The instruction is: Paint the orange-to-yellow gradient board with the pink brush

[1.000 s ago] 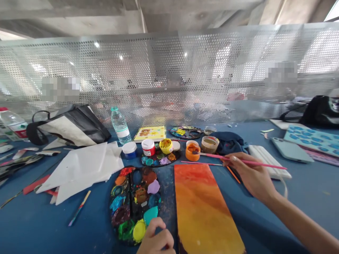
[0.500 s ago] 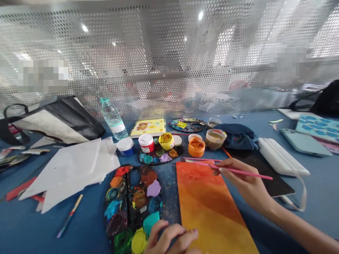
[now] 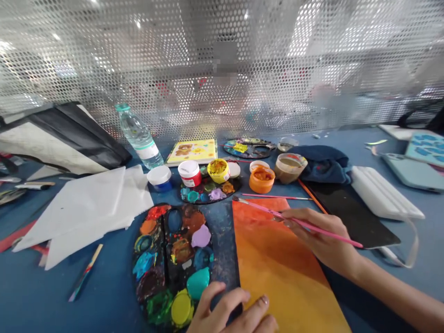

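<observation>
A tall painted panel (image 3: 280, 263) lies on the blue table (image 3: 45, 296), shaded from red-orange at the far end to yellow near me. My right hand (image 3: 319, 236) grips a pink paintbrush (image 3: 301, 224), whose tip is at the panel's far left corner; I cannot tell whether it touches. My left hand (image 3: 231, 310) rests with fingers apart on the panel's near left edge, holding nothing. Just left of that hand lies a dark paint-crusted palette (image 3: 222, 245) with many colours. A thin pink brush (image 3: 277, 196) lies beyond the panel.
Beyond the panel stand paint jars, including an orange one (image 3: 262, 180), and a small palette (image 3: 210, 193). White paper sheets (image 3: 83, 212) lie left, a water bottle (image 3: 138, 136) behind them. A white case (image 3: 383, 194) and phone (image 3: 412, 172) lie right, before a perforated metal screen (image 3: 222, 55).
My view has tilted lower, so the table sits higher in the picture. The brush now slants more steeply toward the panel's far corner, and my left fingers lie further onto the panel.
</observation>
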The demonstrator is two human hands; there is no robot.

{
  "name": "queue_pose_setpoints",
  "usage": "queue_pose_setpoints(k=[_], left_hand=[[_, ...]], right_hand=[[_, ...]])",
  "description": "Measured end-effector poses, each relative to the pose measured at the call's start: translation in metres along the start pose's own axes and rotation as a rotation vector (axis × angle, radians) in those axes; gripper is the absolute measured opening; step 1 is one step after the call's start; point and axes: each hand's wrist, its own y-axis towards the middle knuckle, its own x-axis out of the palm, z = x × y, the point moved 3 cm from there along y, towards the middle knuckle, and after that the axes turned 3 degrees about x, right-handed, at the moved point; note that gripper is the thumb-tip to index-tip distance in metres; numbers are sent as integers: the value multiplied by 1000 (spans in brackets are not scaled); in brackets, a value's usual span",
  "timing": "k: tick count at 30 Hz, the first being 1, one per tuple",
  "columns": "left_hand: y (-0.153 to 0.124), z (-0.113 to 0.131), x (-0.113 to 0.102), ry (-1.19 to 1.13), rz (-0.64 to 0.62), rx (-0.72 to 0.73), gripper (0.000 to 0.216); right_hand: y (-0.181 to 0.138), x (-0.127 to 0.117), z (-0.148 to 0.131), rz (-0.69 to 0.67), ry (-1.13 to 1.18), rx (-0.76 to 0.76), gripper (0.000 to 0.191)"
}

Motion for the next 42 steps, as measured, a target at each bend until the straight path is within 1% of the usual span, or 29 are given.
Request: queue_pose_setpoints(k=[4,17,23,29,37,42], left_hand=[[0,1,1,-12,-39,27,30],[0,1,-4,-64,-112,28,32],[1,1,-5,-66,-107,27,31],[2,2,-3,-60,-102,34,31],[1,0,-5,-55,-116,40,33],[3,1,-5,-68,-107,31,33]], right_hand=[[2,1,0,-47,-39,1,11],[-1,4,4,-78,-81,14,13],[1,3,4,-35,-104,28,11],[0,4,2,-91,-84,10,15],[0,1,4,-37,-84,62,9],[0,3,3,-80,-70,76,13]])
